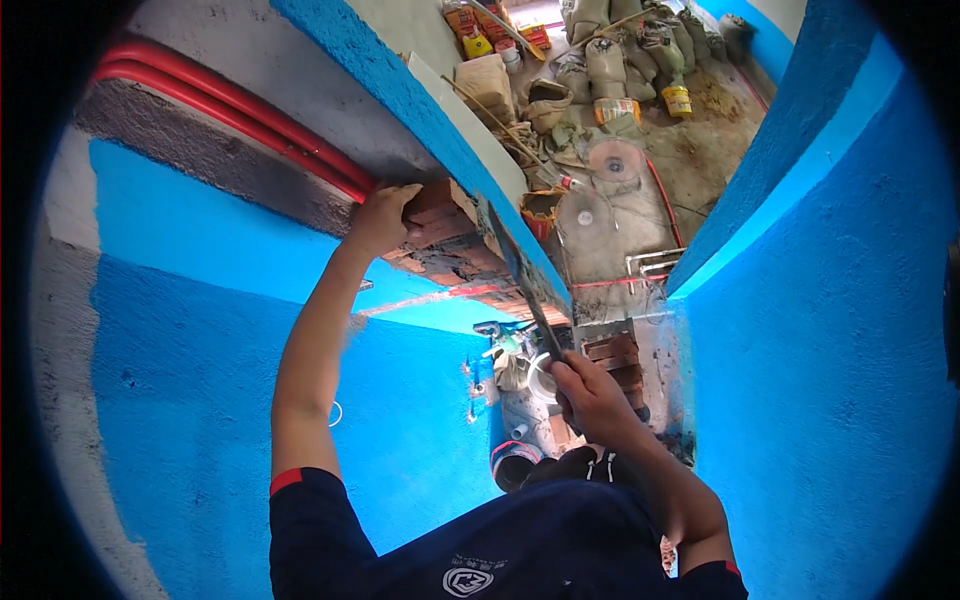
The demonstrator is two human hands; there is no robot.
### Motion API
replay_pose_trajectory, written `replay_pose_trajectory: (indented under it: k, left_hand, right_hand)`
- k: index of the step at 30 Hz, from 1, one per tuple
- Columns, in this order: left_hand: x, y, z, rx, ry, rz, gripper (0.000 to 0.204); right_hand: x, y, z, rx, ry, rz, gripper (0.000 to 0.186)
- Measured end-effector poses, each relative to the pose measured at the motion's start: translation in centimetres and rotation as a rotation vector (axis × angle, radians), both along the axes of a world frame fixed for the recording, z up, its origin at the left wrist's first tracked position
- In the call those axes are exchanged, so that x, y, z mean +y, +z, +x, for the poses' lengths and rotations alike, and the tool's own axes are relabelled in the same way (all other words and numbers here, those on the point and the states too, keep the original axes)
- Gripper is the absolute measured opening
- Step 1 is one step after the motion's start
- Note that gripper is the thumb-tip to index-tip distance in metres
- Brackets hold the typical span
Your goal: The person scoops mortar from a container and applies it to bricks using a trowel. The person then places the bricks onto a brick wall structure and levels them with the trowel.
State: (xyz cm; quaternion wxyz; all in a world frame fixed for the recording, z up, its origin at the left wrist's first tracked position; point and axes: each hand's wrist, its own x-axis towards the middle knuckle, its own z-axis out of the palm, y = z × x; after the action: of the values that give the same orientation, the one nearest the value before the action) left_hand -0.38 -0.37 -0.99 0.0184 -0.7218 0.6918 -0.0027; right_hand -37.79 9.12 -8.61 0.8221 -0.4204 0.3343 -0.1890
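My left hand (pixel 380 220) is closed on a red brick (pixel 440 210) at the upper end of a strip of brickwork (pixel 460 265) with dark mortar, beside two red pipes (pixel 225 115). My right hand (pixel 585 390) grips the handle of a long, flat metal trowel-like tool (pixel 515 265). Its blade reaches up along the brick's right edge, against a blue-painted edge (pixel 375 80). The blade is smeared with grey material.
Blue walls (pixel 800 340) flank me on both sides. Below are stacked bricks (pixel 615 365), white pipe pieces (pixel 518 430) and a bucket (pixel 515 465). Beyond the wall, several sacks (pixel 605 70), yellow buckets (pixel 676 100) and red piping (pixel 665 200) lie on a dusty floor (pixel 720 140).
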Motion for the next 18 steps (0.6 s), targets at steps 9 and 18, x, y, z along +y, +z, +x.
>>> replay_pose_trajectory:
  k: [9, 18]
  left_hand:
    - [-1.1, -0.1, 1.3, 0.148, 0.065, 0.121, 0.068]
    - [-0.3, 2.3, -0.1, 0.31, 0.039, -0.112, 0.054]
  right_hand:
    - [-3.0, 6.8, 3.0, -0.137, 0.08, 0.026, 0.021]
    - [-2.4, 5.6, 0.6, -0.02, -0.068, -0.068, 0.017]
